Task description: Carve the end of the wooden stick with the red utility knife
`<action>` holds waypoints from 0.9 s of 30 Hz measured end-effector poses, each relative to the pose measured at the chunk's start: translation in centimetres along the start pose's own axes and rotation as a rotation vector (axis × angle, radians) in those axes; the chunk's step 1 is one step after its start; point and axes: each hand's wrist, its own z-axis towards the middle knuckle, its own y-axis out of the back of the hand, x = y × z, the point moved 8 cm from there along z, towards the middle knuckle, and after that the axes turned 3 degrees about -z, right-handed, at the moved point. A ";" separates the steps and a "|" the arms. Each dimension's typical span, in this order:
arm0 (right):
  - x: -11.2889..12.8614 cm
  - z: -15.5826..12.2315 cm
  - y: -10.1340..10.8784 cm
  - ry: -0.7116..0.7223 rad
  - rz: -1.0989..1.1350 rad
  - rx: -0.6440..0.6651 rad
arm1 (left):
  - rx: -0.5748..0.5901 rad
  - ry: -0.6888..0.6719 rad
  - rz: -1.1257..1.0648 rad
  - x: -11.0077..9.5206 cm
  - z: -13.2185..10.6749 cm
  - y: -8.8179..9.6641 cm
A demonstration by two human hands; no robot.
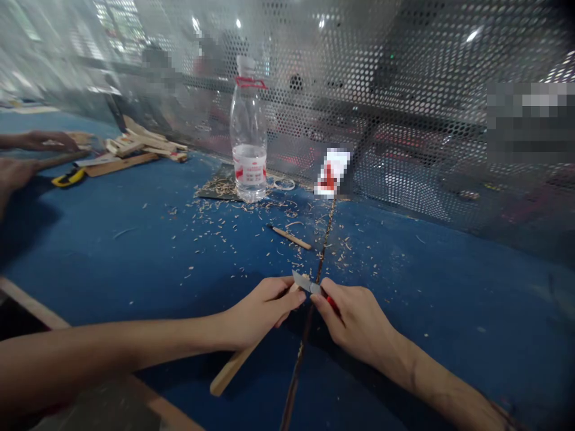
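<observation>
My left hand (265, 308) is closed round a pale wooden stick (234, 370), whose lower end slants down toward me. In my right hand (354, 311) is a carving knife (308, 283) with a red handle, mostly covered by the fingers. Its blade points left and lies across the upper end of the stick, close to my left fingertips; whether it touches the wood I cannot tell. Beyond both hands, a thin wooden-handled tool (291, 237) with a dark tip lies among scattered shavings (215, 230).
A part-filled water bottle (250, 161) stands at the back on a dark sheet (209, 190). Beside it a pixelated upright panel (331, 173) leans on perforated metal mesh (426, 114). At left lie wood strips (144, 142), a yellow-black cutter (69, 178) and another person's hands (54, 142).
</observation>
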 end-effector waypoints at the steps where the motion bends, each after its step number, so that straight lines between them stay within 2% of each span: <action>1: -0.1 0.1 0.0 -0.010 0.006 0.013 | 0.014 -0.002 0.006 -0.1 0.1 0.0; 6: -0.2 0.3 -0.1 -0.036 0.019 0.047 | 0.065 0.005 0.037 -0.6 0.2 -0.3; 15: -0.6 0.6 -1.0 -0.023 -0.164 0.059 | -0.042 0.045 0.216 0.8 0.0 0.4; 18: -1.0 0.9 -1.1 -0.044 -0.220 0.046 | -0.081 0.047 0.269 0.3 -0.3 0.5; 22: -2.4 1.5 -0.8 -0.154 -0.294 0.053 | -0.062 -0.001 0.345 -0.8 -0.7 0.0; 27: -2.6 1.5 -0.8 -0.163 -0.335 0.069 | -0.084 0.009 0.206 -1.0 -0.5 0.2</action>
